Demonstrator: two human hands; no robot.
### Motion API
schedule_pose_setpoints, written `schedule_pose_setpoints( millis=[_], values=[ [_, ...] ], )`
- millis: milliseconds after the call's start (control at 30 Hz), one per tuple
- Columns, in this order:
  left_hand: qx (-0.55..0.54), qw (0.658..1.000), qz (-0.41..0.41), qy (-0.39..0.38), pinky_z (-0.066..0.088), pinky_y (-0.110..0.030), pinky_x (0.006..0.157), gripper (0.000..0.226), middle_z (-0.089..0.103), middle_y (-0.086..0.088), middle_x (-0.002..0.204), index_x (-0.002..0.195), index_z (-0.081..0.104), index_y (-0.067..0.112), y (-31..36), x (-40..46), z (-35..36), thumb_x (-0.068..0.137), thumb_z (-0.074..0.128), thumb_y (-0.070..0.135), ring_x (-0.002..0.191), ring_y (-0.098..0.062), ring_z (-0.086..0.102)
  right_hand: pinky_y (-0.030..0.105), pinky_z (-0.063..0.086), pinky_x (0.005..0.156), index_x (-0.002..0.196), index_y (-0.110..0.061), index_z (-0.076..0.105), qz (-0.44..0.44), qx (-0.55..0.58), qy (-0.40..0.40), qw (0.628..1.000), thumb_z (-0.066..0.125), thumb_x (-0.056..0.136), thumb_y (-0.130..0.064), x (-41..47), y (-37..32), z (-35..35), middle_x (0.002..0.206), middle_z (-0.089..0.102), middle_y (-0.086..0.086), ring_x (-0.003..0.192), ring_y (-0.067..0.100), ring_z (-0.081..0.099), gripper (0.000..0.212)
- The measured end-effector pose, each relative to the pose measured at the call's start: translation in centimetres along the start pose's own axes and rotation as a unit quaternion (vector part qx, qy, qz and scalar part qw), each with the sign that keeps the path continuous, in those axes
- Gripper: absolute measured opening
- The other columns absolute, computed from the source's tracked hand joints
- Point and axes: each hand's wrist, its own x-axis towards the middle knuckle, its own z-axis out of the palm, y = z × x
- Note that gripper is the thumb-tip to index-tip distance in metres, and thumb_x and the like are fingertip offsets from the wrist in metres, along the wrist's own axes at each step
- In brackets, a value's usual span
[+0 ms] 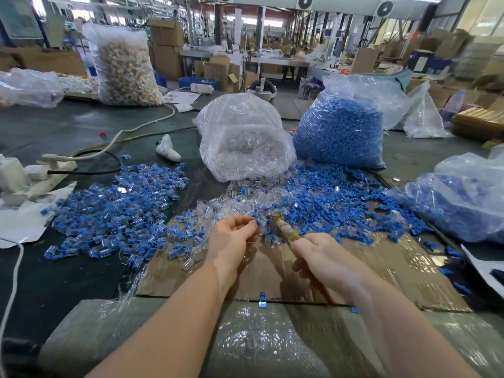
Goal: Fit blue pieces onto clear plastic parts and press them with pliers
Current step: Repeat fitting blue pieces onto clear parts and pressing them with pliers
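blue piece [258, 222] on clear part, btwn pliers [283, 227] tips, above cardboard.

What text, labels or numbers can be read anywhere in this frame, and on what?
None can be read.
Cardboard boxes in the background: any print is too blurred.
Cardboard sheet under the hands: no print visible.
Bags of blue pieces and clear parts: no labels visible.
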Motion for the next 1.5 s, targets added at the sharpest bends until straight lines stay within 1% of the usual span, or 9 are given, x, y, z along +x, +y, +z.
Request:
schedule_pose_setpoints(
  millis=[133, 267, 500, 667, 900, 1033, 1100, 1333, 1500],
  values=[
    [0.016, 1.000, 0.003, 0.012, 0.049, -0.021, 0.051, 0.007, 0.064, -0.004, 0.063, 0.084, 0.065, 0.006, 0.2, 0.3, -0.2, 0.086, 0.061, 0.001, 0.052, -0.008, 0.057, 0.028, 0.044, 0.057, 0.080, -0.014, 0.050, 0.025, 0.047, -0.065, 0.996, 0.041, 0.093, -0.023, -1.0, -0.6, 0.0, 0.073, 0.057, 0.006, 0.066, 0.021, 0.053, 0.018],
    [0.035, 0.999, 0.007, 0.021, 0.049, -0.018, 0.052, 0.008, 0.063, -0.004, 0.066, 0.085, 0.064, 0.004, 0.4, 0.3, -0.5, 0.086, 0.058, -0.002, 0.054, -0.007, 0.057, 0.032, 0.047, 0.063, 0.082, -0.009, 0.048, 0.021, 0.059, -0.101, 0.993, 0.048, 0.086, -0.008, -1.1, -0.5, 0.0, 0.076, 0.057, 0.010, 0.068, 0.023, 0.054, 0.004],
    [0.054, 0.998, 0.001, 0.044, 0.052, -0.021, 0.056, 0.006, 0.063, -0.008, 0.071, 0.089, 0.065, 0.001, 0.7, 0.4, -0.5, 0.087, 0.059, 0.000, 0.059, -0.011, 0.058, 0.036, 0.037, 0.070, 0.083, -0.012, 0.048, 0.028, 0.040, -0.127, 0.991, 0.044, 0.076, 0.005, -1.1, -0.4, 0.3, 0.084, 0.049, 0.011, 0.076, 0.023, 0.045, 0.019],
    [0.062, 0.997, -0.001, 0.048, 0.051, -0.018, 0.054, 0.006, 0.064, -0.007, 0.072, 0.086, 0.066, 0.005, 0.9, 0.4, -0.6, 0.087, 0.060, 0.002, 0.061, -0.011, 0.058, 0.029, 0.035, 0.061, 0.084, -0.014, 0.050, 0.013, 0.049, -0.141, 0.989, 0.043, 0.075, 0.005, -1.2, -0.9, 0.1, 0.079, 0.051, 0.007, 0.073, 0.019, 0.046, 0.022],
    [0.079, 0.995, -0.011, 0.052, 0.053, -0.023, 0.057, 0.005, 0.065, -0.010, 0.074, 0.088, 0.066, 0.004, 0.9, 0.5, -0.6, 0.087, 0.061, 0.003, 0.064, -0.014, 0.059, 0.027, 0.037, 0.062, 0.098, -0.009, 0.050, 0.014, 0.036, -0.155, 0.987, 0.043, 0.078, 0.006, -1.5, -1.4, -0.2, 0.089, 0.050, 0.010, 0.082, 0.020, 0.046, 0.026],
    [0.072, 0.996, -0.019, 0.051, 0.052, -0.023, 0.057, 0.006, 0.064, -0.010, 0.075, 0.091, 0.065, 0.003, 1.0, 0.4, -0.7, 0.087, 0.061, 0.004, 0.064, -0.014, 0.059, 0.032, 0.038, 0.068, 0.113, 0.004, 0.047, 0.019, 0.025, -0.151, 0.988, 0.041, 0.078, 0.006, -1.4, -1.4, -0.1, 0.092, 0.050, 0.011, 0.083, 0.021, 0.046, 0.035],
    [0.072, 0.996, -0.020, 0.055, 0.052, -0.023, 0.054, 0.005, 0.066, -0.011, 0.076, 0.089, 0.066, 0.005, 0.9, 0.4, -0.6, 0.087, 0.060, 0.004, 0.064, -0.015, 0.061, 0.030, 0.038, 0.066, 0.117, 0.000, 0.048, 0.017, 0.003, -0.143, 0.990, 0.041, 0.079, 0.003, -1.4, -1.4, -0.1, 0.093, 0.051, 0.010, 0.082, 0.020, 0.047, 0.039],
    [0.066, 0.995, -0.030, 0.065, 0.050, -0.020, 0.051, 0.009, 0.065, -0.009, 0.074, 0.081, 0.065, 0.008, 0.9, 0.4, -0.4, 0.086, 0.061, 0.003, 0.062, -0.013, 0.059, 0.033, 0.036, 0.070, 0.113, 0.000, 0.049, 0.011, -0.021, -0.123, 0.992, 0.040, 0.080, 0.000, -1.3, -1.6, 0.3, 0.094, 0.051, 0.010, 0.080, 0.020, 0.046, 0.034],
    [0.065, 0.995, -0.031, 0.069, 0.046, -0.018, 0.043, 0.010, 0.065, -0.009, 0.072, 0.080, 0.065, 0.009, 0.8, 0.3, -0.3, 0.087, 0.061, 0.003, 0.057, -0.012, 0.060, 0.032, 0.033, 0.063, 0.089, -0.011, 0.048, -0.007, -0.068, -0.108, 0.992, 0.038, 0.084, -0.001, -1.5, -1.9, 0.7, 0.083, 0.048, 0.008, 0.070, 0.019, 0.040, 0.015]
  ],
)
